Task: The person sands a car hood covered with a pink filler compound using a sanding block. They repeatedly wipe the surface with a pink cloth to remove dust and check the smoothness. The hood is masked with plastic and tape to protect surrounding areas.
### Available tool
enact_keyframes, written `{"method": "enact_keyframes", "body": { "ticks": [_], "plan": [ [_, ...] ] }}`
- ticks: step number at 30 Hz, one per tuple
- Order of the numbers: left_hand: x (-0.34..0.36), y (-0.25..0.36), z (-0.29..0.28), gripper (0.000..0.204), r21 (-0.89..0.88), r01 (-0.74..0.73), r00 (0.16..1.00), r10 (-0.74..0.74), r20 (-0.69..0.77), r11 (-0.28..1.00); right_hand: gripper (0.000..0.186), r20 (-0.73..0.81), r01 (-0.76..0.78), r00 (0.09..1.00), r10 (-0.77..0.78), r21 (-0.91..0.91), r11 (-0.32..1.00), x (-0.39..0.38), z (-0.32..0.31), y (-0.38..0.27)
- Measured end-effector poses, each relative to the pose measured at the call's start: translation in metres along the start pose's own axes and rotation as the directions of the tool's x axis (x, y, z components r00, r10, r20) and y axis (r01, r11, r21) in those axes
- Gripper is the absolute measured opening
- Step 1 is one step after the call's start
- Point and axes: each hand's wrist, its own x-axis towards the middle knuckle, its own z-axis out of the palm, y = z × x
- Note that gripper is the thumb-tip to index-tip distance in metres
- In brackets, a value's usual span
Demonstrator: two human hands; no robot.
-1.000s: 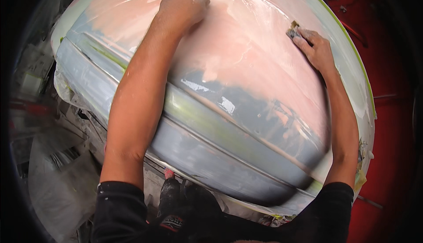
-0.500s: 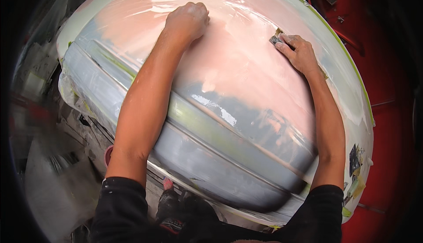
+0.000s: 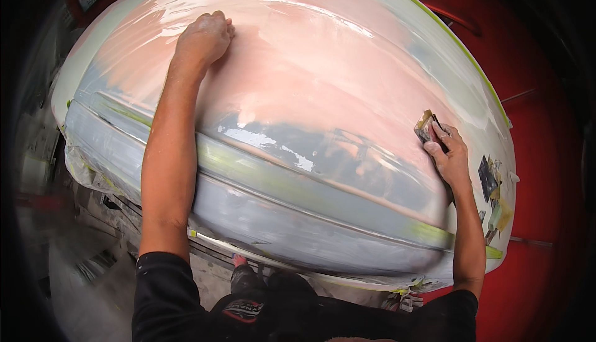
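Note:
A large curved panel [image 3: 316, 69], patched pink, white and grey, lies below me, with a grey-and-green ridged band [image 3: 279, 193] along its near side. Near the upper left of the pink area, my left hand [image 3: 206, 41] is closed against the surface; whatever its fingers hold is hidden. My right hand [image 3: 447, 153] grips a small dirty sanding pad [image 3: 427, 125], olive and grey, on the panel's right part. Dark and olive scraps [image 3: 490, 184] are stuck on the panel just right of that hand.
Green tape [image 3: 472, 63] runs along the far right rim. Red floor [image 3: 540, 156] lies beyond it. Dusty translucent sheeting [image 3: 81, 261] and dark clutter are at the left. A dark bent tube [image 3: 459, 22] is behind the panel. My legs and foot [image 3: 245, 274] show below.
My right hand has moved down and right with the pad. My left hand has shifted left, still closed. The panel's position in view has shifted somewhat.

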Motion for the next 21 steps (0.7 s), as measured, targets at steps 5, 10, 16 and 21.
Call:
{"method": "enact_keyframes", "body": {
  "ticks": [5,10,16,21],
  "plan": [
    [0.001,-0.004,-0.002,0.037,-0.055,-0.001,1.000,0.001,-0.008,0.998,0.048,-0.343,-0.062,0.937,0.060,0.006,0.998,0.055,-0.060,0.028],
    [-0.003,-0.014,-0.007,0.041,-0.097,0.044,0.998,-0.039,0.056,0.994,0.046,-0.671,0.067,0.558,-0.489,-0.550,0.832,0.165,-0.152,0.064],
    [-0.002,-0.008,0.009,0.041,0.018,-0.081,0.994,0.082,-0.078,0.997,0.066,-0.035,-0.197,0.973,0.227,-0.632,0.749,0.173,0.062,0.211],
    [-0.007,-0.003,-0.008,0.041,0.035,0.007,1.000,-0.007,0.007,0.999,0.077,-0.133,-0.142,0.986,0.097,-0.386,0.912,0.162,0.055,0.226]
  ]
}}
